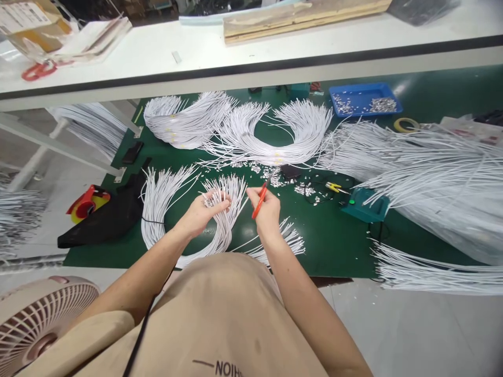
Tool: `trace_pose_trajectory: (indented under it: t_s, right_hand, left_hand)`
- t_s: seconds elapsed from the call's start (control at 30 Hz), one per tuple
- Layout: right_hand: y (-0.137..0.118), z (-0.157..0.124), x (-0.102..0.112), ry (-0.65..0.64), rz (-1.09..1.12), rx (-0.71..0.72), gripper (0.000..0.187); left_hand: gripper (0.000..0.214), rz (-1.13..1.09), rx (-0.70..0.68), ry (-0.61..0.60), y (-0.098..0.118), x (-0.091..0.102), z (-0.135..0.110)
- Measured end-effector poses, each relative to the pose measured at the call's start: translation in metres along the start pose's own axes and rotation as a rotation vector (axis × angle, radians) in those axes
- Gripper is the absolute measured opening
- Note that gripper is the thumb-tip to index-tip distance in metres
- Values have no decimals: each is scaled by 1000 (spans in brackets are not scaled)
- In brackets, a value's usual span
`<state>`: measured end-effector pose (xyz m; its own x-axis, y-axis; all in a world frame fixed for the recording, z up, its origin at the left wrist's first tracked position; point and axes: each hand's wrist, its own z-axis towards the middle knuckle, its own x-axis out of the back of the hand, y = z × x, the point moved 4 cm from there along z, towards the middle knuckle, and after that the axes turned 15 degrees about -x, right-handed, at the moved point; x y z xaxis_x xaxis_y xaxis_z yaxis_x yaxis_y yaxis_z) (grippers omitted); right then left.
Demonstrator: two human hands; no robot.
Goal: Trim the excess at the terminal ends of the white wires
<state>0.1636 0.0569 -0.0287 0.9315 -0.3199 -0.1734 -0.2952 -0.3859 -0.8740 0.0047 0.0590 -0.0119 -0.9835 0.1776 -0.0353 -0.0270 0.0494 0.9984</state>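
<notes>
My left hand [202,210] is closed around the ends of a curved bundle of thin white wires [227,230] that bends down toward my lap. My right hand [267,212] is closed on a small red-handled tool [260,201], its dark tip pointing up and away from me, a short way right of the wire ends. Both hands hover over the green mat [326,235]. Small loose metal terminals [275,175] lie scattered just beyond the tool's tip. Another loose bundle of white wires [157,204] lies to the left of my left hand.
Big arcs of white wires [275,136] fill the mat's far side and a large heap [444,178] the right. A blue tray of metal parts [363,99], a tape roll [406,124], a teal box [365,205], a black cloth [110,214], a fan [35,324], a white shelf [243,57].
</notes>
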Motion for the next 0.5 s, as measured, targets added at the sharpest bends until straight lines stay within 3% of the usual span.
trace_pose_trajectory:
  t_s: [0.07, 0.13, 0.4, 0.5]
  right_hand:
    - [-13, -5, 5, 150, -95, 169, 23]
    - [-21, -9, 0, 108, -156, 234, 25]
    - [-20, -1, -24, -330, -181, -47, 23]
    - [-17, -2, -25, -387, -187, -63, 23]
  left_hand:
    - [30, 23, 13, 10, -2, 1, 0]
    - [33, 39, 22, 31, -4, 1, 0]
    - [26, 18, -17, 45, 2, -4, -1]
    - [27, -29, -22, 67, 2, -4, -2]
